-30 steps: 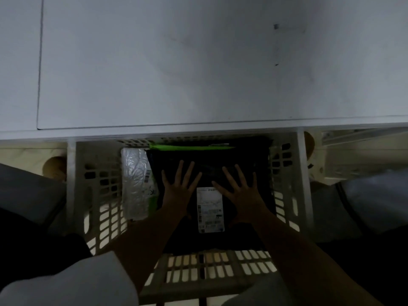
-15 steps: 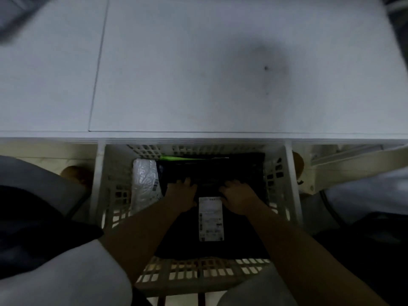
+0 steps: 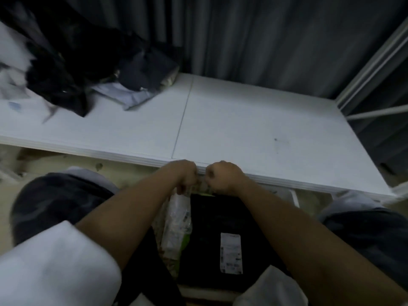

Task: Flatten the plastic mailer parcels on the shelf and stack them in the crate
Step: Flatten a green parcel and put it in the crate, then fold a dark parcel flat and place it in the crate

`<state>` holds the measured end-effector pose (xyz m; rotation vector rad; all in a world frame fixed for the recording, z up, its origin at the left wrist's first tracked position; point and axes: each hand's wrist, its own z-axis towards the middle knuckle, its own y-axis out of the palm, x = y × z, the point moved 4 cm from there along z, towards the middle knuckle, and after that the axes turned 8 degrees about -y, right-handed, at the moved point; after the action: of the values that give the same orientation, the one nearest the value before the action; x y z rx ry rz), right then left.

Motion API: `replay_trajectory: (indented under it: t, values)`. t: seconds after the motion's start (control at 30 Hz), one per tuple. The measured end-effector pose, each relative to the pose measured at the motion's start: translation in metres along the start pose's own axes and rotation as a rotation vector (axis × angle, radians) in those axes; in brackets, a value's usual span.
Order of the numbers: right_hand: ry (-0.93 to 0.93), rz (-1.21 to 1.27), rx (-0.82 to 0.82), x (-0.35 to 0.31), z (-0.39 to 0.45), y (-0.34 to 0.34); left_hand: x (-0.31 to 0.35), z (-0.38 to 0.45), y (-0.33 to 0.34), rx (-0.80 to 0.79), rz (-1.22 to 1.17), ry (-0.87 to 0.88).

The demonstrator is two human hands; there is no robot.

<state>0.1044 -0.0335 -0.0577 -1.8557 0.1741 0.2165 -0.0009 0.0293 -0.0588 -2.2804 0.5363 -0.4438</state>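
A black mailer (image 3: 220,219) with a white label (image 3: 231,252) lies flat in the pale slatted crate (image 3: 209,292) below me. A clear and green parcel (image 3: 177,224) stands along its left side. My left hand (image 3: 184,175) and my right hand (image 3: 223,176) are fists side by side at the crate's far rim, just under the front edge of the white shelf (image 3: 242,129). Their fingers seem curled over that rim. More parcels, dark (image 3: 72,62) and light blue (image 3: 123,93), are heaped at the shelf's back left.
A grey curtain (image 3: 265,40) hangs behind the shelf. A white metal frame (image 3: 375,74) rises at the right. My knees (image 3: 55,199) flank the crate on both sides.
My hands went from pressing flat on the black mailer to closed fists, and moved forward to the crate's far rim. My view lifted, so the shelf's heap and the curtain now show.
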Motion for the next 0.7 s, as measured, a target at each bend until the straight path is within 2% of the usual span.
replay_trajectory:
  t: [0.13,0.27,0.4,0.7]
  values:
    - [-0.006,-0.024,0.120,-0.041,0.028,-0.051,-0.039,-0.029,-0.051,0.196,0.017,-0.046]
    - [-0.052,-0.096,0.220,-0.085,0.066,-0.095,-0.089,-0.047,-0.099,0.460,0.011,-0.141]
    - [-0.092,-0.210,0.325,-0.120,0.111,-0.133,-0.142,-0.051,-0.144,0.664,-0.062,-0.210]
    - [-0.131,-0.374,0.441,-0.123,0.219,-0.194,-0.200,-0.010,-0.225,0.846,-0.302,-0.208]
